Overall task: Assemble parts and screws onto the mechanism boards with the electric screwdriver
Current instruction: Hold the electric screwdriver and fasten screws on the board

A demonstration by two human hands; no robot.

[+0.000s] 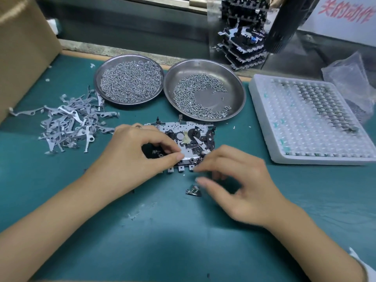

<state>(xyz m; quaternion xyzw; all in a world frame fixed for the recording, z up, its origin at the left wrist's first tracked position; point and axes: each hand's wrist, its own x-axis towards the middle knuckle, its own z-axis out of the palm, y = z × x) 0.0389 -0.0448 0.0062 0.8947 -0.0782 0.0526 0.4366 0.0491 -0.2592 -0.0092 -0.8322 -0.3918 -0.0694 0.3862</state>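
One teal worktop (183,231) fills most of the frame, matte and scuffed with pale specks. A brown cardboard box (22,49) is cut off at the upper left. At the right lies a white foam tray (264,123) of small square cells, some holding metal parts too small to make out, with crumpled clear plastic bags (350,78) behind it. Two round steel dishes sit in the upper middle: the left dish (97,78) heaped with shiny screws, the right dish (238,92) holding a crescent of them. A stack of mechanism boards (244,43) stands blurred at the top. Flat grey levers (69,123) lie tangled at the left.

The mechanism board (191,139) lies flat at the centre, its long axis across the frame, its left part hidden. The left hand (134,153) rests on it, fingers curled and pinching at its near edge. The right hand (240,184), motion-blurred, hovers with fingers loosely curved, holding nothing I can see, just above a small metal part (193,191).
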